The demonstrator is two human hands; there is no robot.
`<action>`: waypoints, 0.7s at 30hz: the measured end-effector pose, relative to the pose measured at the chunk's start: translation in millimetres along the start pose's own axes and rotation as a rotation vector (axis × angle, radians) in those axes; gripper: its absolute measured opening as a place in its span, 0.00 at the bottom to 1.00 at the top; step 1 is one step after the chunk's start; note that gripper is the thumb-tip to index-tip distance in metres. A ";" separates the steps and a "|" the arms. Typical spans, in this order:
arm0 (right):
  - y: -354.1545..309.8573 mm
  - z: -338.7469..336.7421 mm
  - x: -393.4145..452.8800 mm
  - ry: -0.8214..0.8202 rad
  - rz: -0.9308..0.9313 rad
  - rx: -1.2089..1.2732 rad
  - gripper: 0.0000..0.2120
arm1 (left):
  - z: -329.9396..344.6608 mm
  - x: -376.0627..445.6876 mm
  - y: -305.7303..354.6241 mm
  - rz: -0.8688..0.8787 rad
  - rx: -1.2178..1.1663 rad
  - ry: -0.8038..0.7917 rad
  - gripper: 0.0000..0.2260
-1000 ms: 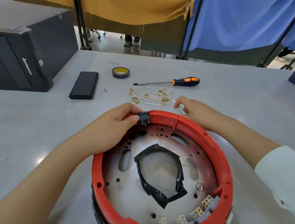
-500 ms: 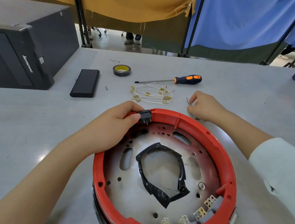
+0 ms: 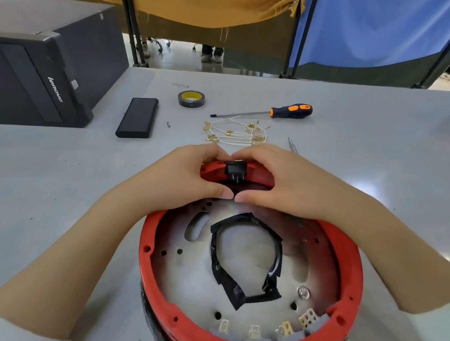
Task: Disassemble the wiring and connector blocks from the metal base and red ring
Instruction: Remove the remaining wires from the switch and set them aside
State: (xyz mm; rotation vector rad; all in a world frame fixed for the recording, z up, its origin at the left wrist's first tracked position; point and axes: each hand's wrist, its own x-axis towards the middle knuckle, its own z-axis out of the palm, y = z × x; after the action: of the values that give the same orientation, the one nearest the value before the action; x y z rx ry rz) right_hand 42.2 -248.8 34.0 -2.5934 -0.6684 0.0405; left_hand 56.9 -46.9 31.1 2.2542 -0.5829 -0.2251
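— Where is the assembly sitting?

— The red ring is lying on the grey table, directly in front of the person, with the perforated metal base seated inside it. A loop of black tape is lying on the base plate. Four grey connector blocks are sitting along the near inner edge of the ring.

— And the hands?

— Both are working at the far rim. The left hand and the right hand are curling around the ring on either side of a black switch mounted in it. The fingers are wrapping over the outer rim; the thumb tips are meeting just below the switch. Whether the fingers are touching the switch itself, I cannot tell.

— Anything removed?

— A bundle of white wires with brass terminals is lying beyond the ring. Farther back, an orange-and-black screwdriver, a roll of black tape and a flat black case are resting on the table.
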 end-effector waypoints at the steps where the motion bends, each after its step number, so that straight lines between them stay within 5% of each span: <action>1: 0.3 2.9 0.0 0.036 -0.030 -0.085 0.26 | 0.8 0.0 -0.6 -0.001 0.028 0.026 0.15; 13: -0.1 13.3 4.6 0.121 -0.138 -0.461 0.18 | 6.8 2.2 -1.4 0.124 0.398 0.195 0.10; 21: -1.3 17.1 7.2 0.176 -0.181 -0.634 0.18 | 6.7 2.6 6.5 0.085 0.569 0.062 0.12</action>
State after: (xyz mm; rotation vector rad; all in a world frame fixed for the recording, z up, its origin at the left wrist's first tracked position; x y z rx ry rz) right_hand 45.6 -237.2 19.9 -3.0576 -0.9682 -0.5316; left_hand 54.7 -56.4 31.4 2.7591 -0.7820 0.0667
